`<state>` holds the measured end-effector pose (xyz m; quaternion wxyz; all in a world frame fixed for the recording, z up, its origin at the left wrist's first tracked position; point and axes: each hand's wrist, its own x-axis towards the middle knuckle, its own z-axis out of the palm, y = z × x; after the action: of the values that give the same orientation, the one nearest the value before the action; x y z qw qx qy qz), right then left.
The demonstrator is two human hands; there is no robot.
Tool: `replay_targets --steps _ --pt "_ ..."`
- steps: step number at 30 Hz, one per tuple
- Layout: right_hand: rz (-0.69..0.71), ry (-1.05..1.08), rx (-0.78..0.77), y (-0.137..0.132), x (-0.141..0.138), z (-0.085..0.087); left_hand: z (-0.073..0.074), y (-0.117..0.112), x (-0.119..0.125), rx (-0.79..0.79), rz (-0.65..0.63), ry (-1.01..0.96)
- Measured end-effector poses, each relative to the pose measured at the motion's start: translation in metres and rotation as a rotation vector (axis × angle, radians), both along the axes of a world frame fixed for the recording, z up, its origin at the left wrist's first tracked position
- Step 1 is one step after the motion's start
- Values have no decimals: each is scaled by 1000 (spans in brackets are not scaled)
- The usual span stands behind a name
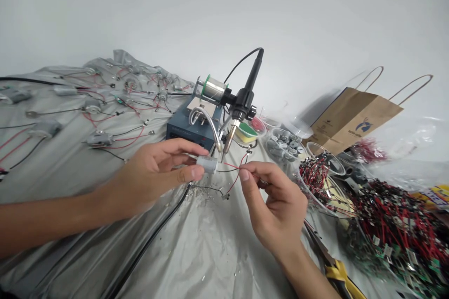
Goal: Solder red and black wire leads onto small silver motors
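Left hand [154,173] pinches motor [207,164]; right hand [277,205] pinches its wires [231,167].

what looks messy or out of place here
Shiny scraps litter the grey sheet below the motor in the left hand and the wires in the right hand; at right, wired parts spill past their tubs.

A small motor [207,164] in left hand [154,175], its red wire [232,166] in right hand [277,205], below soldering iron [242,103]
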<state>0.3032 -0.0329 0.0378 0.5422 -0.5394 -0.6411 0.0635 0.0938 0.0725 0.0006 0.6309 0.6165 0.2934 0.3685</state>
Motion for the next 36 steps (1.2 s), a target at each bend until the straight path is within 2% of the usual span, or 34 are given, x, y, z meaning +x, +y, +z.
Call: replay_targets --steps 24,36 --pt "-27 46 -23 0 -2 -3 13 -1 2 66 8 -23" --pt "-31 50 -8 -2 -1 -3 13 -1 0 62 -7 -21"
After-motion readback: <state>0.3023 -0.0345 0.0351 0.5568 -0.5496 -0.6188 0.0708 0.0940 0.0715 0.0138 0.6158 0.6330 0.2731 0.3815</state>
